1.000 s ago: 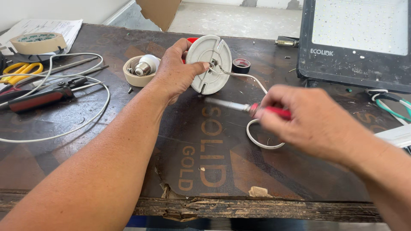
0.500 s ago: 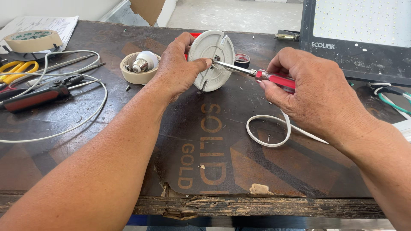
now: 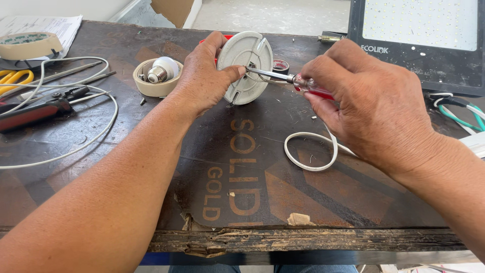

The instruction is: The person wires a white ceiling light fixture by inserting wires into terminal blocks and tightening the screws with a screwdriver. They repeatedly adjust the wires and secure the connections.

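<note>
My left hand [image 3: 204, 78] grips a round white plastic lamp base [image 3: 246, 65], held on edge above the dark worktable [image 3: 242, 167]. My right hand [image 3: 364, 101] holds a red-handled screwdriver [image 3: 290, 79]; its metal tip touches the middle of the white base. A white cable [image 3: 309, 150] runs from behind the base and makes a loop on the table under my right hand.
A light bulb [image 3: 162, 70] lies inside a tape roll [image 3: 151, 86] left of the base. At far left: a tape roll [image 3: 28, 45], yellow scissors [image 3: 12, 78], pliers [image 3: 35, 108], white wire [image 3: 76, 146]. A black LED floodlight panel [image 3: 419, 35] stands at the back right.
My right hand has lifted the screwdriver from over the table up to the white base, bringing its tip to the base's centre. My left hand has kept hold of the base.
</note>
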